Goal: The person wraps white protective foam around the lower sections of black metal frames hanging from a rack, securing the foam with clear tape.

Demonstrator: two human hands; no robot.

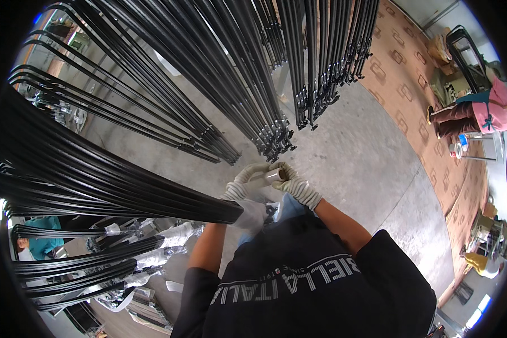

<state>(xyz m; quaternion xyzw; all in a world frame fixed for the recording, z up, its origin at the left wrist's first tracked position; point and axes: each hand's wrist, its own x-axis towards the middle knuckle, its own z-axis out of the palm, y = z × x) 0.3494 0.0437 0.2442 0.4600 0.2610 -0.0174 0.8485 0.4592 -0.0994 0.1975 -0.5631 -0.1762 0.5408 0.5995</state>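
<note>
Both my hands wear ribbed off-white work gloves and meet in front of my body. My right hand (pixel 296 186) is closed around a small roll of clear film (pixel 274 176), whose open core faces right. My left hand (pixel 245 179) curls over the roll's other side, its fingertips near those of the right; part of its grip is hidden. Just below lies the end of a thick bundle of black tubes (pixel 197 204), coming in from the left. Whitish film (pixel 252 216) covers that end, close to my shirt.
More black tubes with fittings at their ends (pixel 273 135) hang or lean ahead. Film-wrapped bundles (pixel 169 239) stand at lower left. A patterned floor covering (pixel 403 73) borders the concrete floor (pixel 355 141). A person in pink (pixel 493 107) stands at far right.
</note>
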